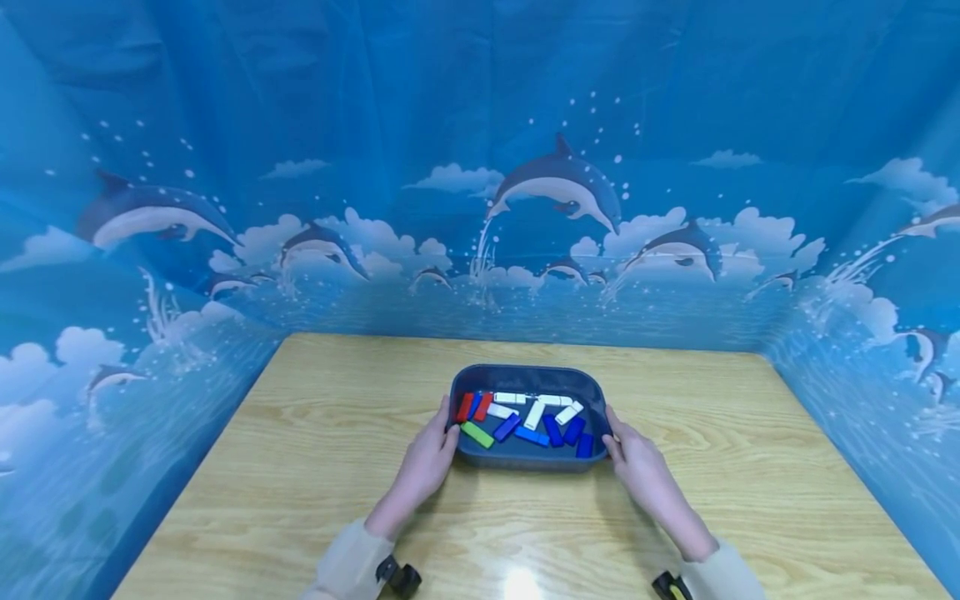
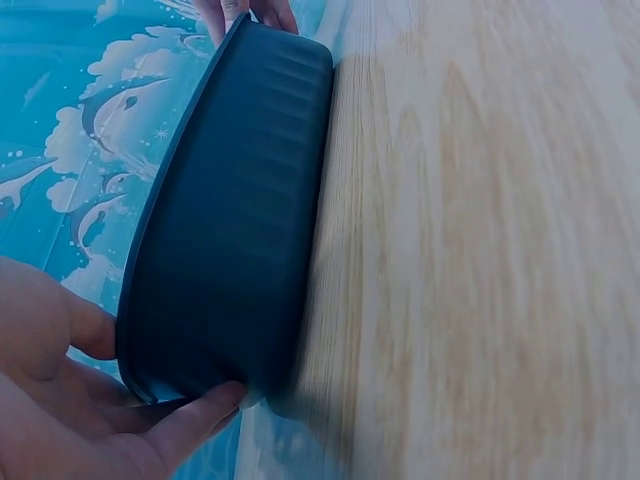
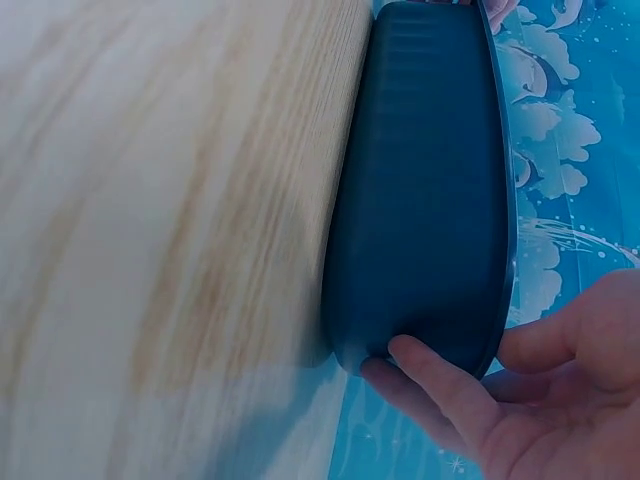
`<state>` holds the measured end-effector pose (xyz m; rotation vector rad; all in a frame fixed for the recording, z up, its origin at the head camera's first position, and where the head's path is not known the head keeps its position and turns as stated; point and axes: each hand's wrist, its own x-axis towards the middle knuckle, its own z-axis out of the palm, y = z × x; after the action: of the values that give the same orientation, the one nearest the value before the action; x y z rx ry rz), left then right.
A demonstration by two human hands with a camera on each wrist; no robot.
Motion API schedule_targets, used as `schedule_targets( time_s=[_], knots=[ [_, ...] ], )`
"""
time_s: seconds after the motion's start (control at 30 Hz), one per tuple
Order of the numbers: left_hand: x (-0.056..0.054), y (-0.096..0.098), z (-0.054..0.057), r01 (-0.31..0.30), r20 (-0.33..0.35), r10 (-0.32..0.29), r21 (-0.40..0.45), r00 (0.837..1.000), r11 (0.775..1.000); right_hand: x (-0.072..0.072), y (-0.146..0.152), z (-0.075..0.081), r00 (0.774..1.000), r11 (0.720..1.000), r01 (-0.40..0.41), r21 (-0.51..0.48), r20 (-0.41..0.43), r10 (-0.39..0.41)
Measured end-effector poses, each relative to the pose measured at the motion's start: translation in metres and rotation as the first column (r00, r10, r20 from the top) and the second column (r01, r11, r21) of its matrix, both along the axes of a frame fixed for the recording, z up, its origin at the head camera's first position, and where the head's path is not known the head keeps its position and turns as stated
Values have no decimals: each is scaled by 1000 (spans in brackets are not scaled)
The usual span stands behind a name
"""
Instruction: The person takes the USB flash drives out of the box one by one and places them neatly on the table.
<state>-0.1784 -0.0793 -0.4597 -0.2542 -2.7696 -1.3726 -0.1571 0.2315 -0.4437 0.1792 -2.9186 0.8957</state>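
Note:
A dark blue-grey plastic basin (image 1: 528, 462) stands on the table, gripped at both ends. My left hand (image 1: 425, 457) pinches its left end, thumb at the rim and fingers on the outer wall, as the left wrist view shows with the basin's side (image 2: 230, 220). On the opposite end my right hand (image 1: 643, 467) holds the rim and wall; its fingertips (image 3: 410, 350) touch the lower side. Inside lie loose rectangular blocks: a green block (image 1: 477, 434), red blocks (image 1: 465, 407), several white blocks (image 1: 535, 414) and several blue blocks (image 1: 553, 431).
A light wood-grain table (image 1: 337, 400) extends around the basin. Blue sheeting (image 1: 420, 100) printed with dolphins and clouds closes off the back and both sides. Wrist cameras (image 1: 405, 579) are strapped over light sleeves (image 1: 348, 562).

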Motion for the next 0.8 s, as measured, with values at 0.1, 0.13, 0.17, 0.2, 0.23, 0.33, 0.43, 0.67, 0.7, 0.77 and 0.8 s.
schedule_targets(
  time_s=[0.1,0.13,0.17,0.2,0.23,0.33,0.43,0.67,0.7,0.77,0.8],
  knots=[
    [2,0,0,-2,5,2,1,1000,1000,2,0,1,1000,1000,6,0,8,-6],
    [2,0,0,-4,12,4,2,1000,1000,3,0,1,1000,1000,6,2,8,-6],
    [3,-1,0,-6,18,6,3,1000,1000,3,-1,1,1000,1000,7,2,8,-7],
    [3,-1,0,-7,22,7,4,1000,1000,4,-1,2,1000,1000,8,3,8,-8],
    [3,-1,0,-7,21,6,6,1000,1000,4,-1,2,1000,1000,8,6,7,-8],
    [4,-1,0,-12,31,12,10,999,1000,5,-1,3,1000,1000,4,7,9,-4],
    [4,-2,0,-15,33,14,11,999,1000,5,0,3,1000,1000,5,7,-3,-5],
    [3,-3,0,-6,25,5,15,1000,1000,6,2,5,981,1000,5,22,-193,0],
    [3,-3,1,-5,22,5,14,1000,1000,6,1,6,972,1000,-7,28,-234,13],
    [3,-4,1,-3,21,2,16,1000,1000,6,-2,6,947,998,-55,45,-315,66],
    [3,-4,1,-2,24,2,18,1000,1000,5,-4,6,931,995,-86,59,-351,102]
  ],
)
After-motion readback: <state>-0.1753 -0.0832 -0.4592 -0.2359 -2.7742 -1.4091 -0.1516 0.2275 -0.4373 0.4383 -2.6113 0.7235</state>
